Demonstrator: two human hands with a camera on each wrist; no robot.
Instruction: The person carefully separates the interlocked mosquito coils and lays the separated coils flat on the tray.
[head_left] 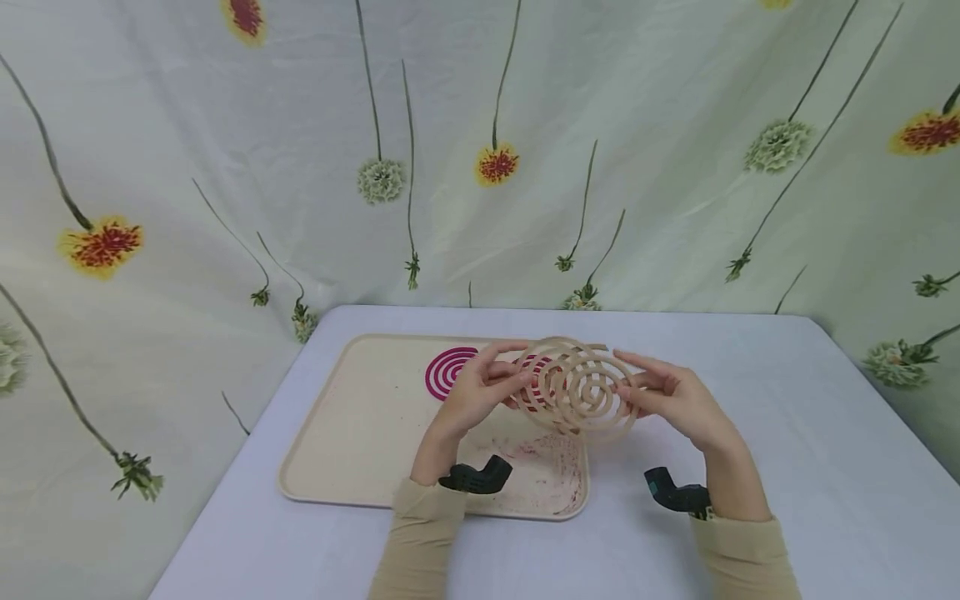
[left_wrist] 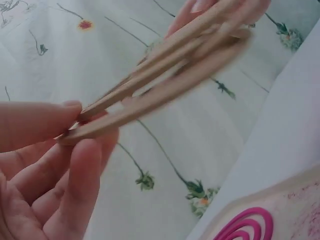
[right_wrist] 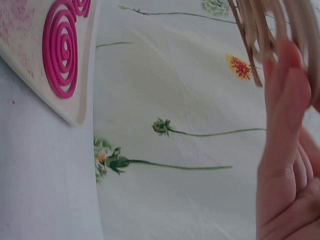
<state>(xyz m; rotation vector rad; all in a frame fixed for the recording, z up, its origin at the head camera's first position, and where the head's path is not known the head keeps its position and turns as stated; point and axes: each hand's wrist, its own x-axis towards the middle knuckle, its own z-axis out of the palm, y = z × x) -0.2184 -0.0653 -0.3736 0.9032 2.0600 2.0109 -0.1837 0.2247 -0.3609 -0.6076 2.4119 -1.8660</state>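
Both hands hold a pair of tan mosquito coils (head_left: 592, 398) raised above the right end of a tray, the spirals overlapping. On the left edge, my left hand (head_left: 480, 387) pinches them between thumb and fingers. The right hand (head_left: 675, 404) grips the opposite edge with its thumb and fingertips. Seen edge-on in the left wrist view, the coils (left_wrist: 165, 97) show a gap between their layers. In the right wrist view only part of them (right_wrist: 310, 30) appears, beside the fingers. Whether the two coils are still linked I cannot tell.
Beneath the hands lies a cream tray (head_left: 352, 450) on a white-covered table (head_left: 787, 400). Two magenta coils rest on it, one (head_left: 431, 375) left of the hands, the other partly hidden behind the tan coils. Pinkish crumbs (head_left: 517, 450) dot its near right part. A flowered cloth (head_left: 450, 233) hangs behind.
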